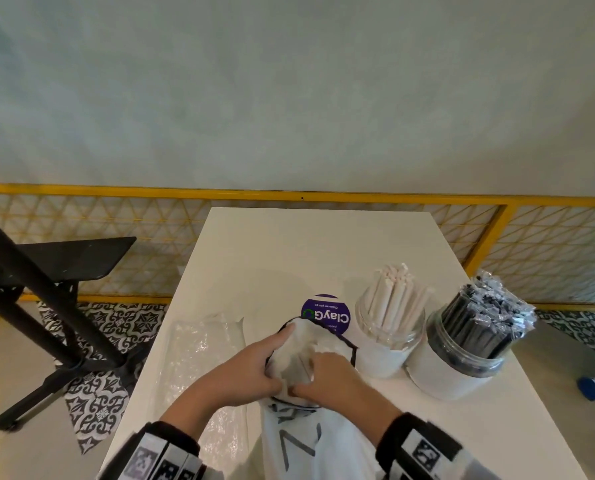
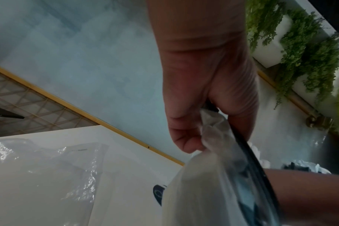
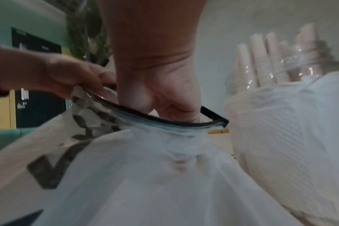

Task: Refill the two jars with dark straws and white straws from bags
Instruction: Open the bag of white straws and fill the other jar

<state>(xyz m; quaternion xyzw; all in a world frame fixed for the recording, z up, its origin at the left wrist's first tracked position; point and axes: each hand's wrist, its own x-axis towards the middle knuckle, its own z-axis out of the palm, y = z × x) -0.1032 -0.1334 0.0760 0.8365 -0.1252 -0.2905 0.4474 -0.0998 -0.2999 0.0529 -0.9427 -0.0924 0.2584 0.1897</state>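
Observation:
A white plastic bag (image 1: 323,441) with a black rim and black lettering stands at the table's front centre. My left hand (image 1: 254,362) grips the left side of its rim (image 2: 242,145) and holds the mouth wide. My right hand (image 1: 327,372) reaches down into the mouth, and its fingers are hidden inside the bag (image 3: 145,183). Pale straws show faintly within. To the right stands a clear jar of white straws (image 1: 389,341), seen close up in the right wrist view (image 3: 281,107). Further right is a jar packed with dark wrapped straws (image 1: 472,344).
A flat clear plastic bag (image 1: 202,355) lies on the white table (image 1: 289,244) left of my hands. A purple round sticker (image 1: 325,313) sits behind the white bag. A black folding table (image 1: 64,265) stands on the floor at left, with a yellow lattice rail (image 1: 289,194) behind.

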